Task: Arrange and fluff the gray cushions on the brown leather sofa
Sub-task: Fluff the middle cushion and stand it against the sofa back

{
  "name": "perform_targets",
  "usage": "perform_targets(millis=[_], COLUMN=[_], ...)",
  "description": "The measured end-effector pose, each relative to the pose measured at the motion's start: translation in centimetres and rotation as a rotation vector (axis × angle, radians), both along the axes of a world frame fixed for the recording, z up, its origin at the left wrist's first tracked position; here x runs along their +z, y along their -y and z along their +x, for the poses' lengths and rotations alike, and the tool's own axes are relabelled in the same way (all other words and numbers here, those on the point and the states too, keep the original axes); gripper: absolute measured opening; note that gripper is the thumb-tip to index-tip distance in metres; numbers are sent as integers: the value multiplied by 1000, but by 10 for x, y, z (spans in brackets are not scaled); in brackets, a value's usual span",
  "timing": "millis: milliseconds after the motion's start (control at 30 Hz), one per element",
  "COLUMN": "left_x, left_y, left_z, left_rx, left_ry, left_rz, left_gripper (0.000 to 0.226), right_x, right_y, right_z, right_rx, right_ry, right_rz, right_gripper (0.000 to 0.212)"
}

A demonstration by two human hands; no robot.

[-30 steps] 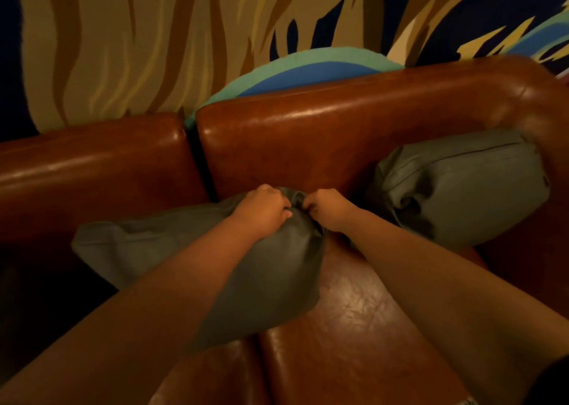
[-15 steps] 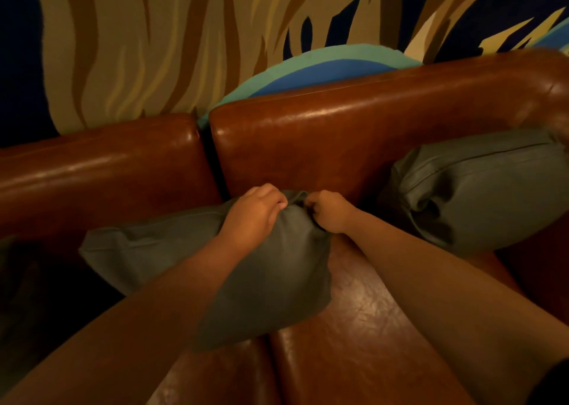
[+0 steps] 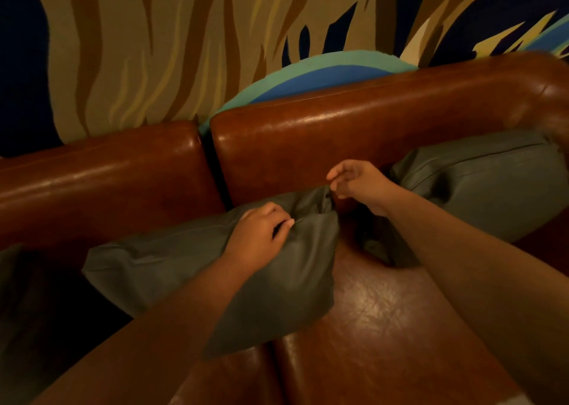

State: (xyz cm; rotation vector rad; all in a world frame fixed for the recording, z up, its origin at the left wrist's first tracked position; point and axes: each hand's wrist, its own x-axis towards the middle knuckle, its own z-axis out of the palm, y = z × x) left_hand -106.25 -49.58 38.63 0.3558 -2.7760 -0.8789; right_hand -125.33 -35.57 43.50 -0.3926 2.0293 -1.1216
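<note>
A gray cushion (image 3: 184, 260) lies flat across the seam between two seats of the brown leather sofa (image 3: 338, 133). My left hand (image 3: 258, 238) rests on top of it near its back edge, and the curled fingers pinch a fold of the fabric. My right hand (image 3: 357, 183) hovers just above the cushion's back right corner with its fingers loosely curled and nothing in them. A second gray cushion (image 3: 492, 189) leans in the sofa's right corner against the backrest and armrest, behind my right forearm.
Bare, shiny leather seat (image 3: 385, 327) shows between the two cushions. A dim gray shape (image 3: 12, 269) sits at the far left edge in shadow. Behind the sofa stands a painted wall (image 3: 184, 50) with tan, blue and teal shapes.
My right hand has let go of the cushion's corner and lifted slightly, its fingers loosened. My left hand has slid a little down and left on the cushion, still gripping fabric.
</note>
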Motion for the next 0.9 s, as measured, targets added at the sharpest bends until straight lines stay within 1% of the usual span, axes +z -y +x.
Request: perform_targets(millis=[100, 167, 233, 300, 333, 367, 467, 533, 600, 633, 700, 733, 767, 833, 900], left_x=[9, 18, 21, 18, 16, 14, 17, 18, 21, 23, 33, 39, 45, 55, 60], left_y=[-6, -10, -14, -16, -16, -17, -21, -21, -21, -20, -18, -15, -13, -8, -5], left_z=[-27, -51, -68, -77, -79, -80, -83, -86, -89, -91, -95, -97, -99, -100, -101], left_rx=[144, 197, 212, 200, 193, 181, 186, 239, 262, 264, 242, 218, 190, 138, 106], left_ry=[14, 120, 251, 324, 334, 329, 244, 178, 170, 173, 196, 205, 209, 206, 214], left_rz=[53, 103, 135, 137, 162, 227, 501, 542, 478, 440, 337, 254, 166, 38, -7], left_gripper=[40, 35, 30, 21, 18, 17, 21, 21, 17, 13, 9, 10, 12, 16, 16], right_x=[-5, -5, -2, 2, 4, 5, 1, -3, -7, -9, -13, -15, -16, -19, -20], right_y=[11, 16, 19, 16, 13, 8, -5, -10, -13, -14, -17, -18, -18, -15, -6], right_z=[6, 9, 11, 11, 11, 11, 13, 16, 17, 17, 16, 17, 19, 27, 36], right_rx=[-177, -253, -268, -251, -248, -258, -314, -332, -339, -327, -228, -162, -108, -84, -136], right_ry=[128, 203, 248, 286, 312, 343, 410, 423, 401, 353, 182, 122, 102, 126, 101], right_rz=[-34, -107, -172, -195, -212, -240, -347, -428, -469, -447, -297, -222, -181, -202, -258], right_gripper=[22, 20, 16, 16, 17, 17, 15, 14, 13, 12, 10, 9, 9, 7, 6])
